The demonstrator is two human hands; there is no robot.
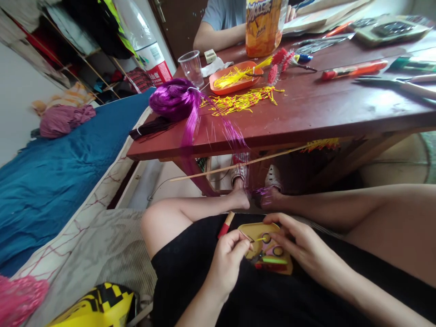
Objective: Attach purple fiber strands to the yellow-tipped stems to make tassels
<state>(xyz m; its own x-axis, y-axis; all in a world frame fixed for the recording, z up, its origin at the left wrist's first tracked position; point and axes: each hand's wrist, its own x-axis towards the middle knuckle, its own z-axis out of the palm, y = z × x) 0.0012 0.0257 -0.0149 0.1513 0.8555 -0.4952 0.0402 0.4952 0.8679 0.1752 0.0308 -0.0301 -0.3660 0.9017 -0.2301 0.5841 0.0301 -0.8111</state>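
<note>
A small yellow tray (250, 229) rests on my lap, holding rings and a green-handled tool (272, 260). My left hand (226, 263) is closed in a pinch on a thin stick or wire (245, 236) whose tip points into the tray. My right hand (301, 247) lies over the tray's right side, its fingers curled with the tips by a small yellow piece (261, 239); what it holds is not clear. A red-tipped stick (225, 225) lies beside my left hand.
The red table (306, 109) ahead carries a purple fibre bundle (175, 97), yellow strands (241, 101), an orange tray (235, 78), a plastic cup (191, 67), and pens. Another person sits at the far side. A blue-covered bed (54, 172) is left. A long thin stick (238, 165) spans under the table.
</note>
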